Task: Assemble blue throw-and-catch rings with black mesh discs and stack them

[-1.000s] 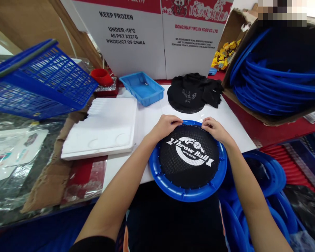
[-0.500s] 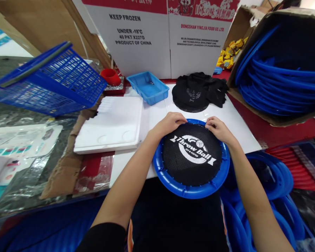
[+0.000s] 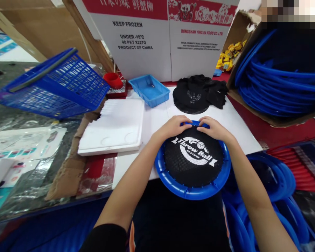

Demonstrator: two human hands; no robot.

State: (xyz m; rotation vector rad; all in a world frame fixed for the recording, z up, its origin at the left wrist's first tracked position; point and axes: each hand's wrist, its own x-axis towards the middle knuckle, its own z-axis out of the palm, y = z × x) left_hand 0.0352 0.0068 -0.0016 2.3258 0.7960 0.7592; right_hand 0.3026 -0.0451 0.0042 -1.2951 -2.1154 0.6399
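- The left hand (image 3: 173,127) curls its fingers close together, tips pinching the far edge of the black mesh disc (image 3: 194,164) against the blue ring (image 3: 193,192).
- The right hand (image 3: 215,128), just beside it, grips the same edge likewise.
- Disc and ring lie under both hands and nearer the body.
- A pile of black mesh (image 3: 196,94) lies just beyond the fingertips.
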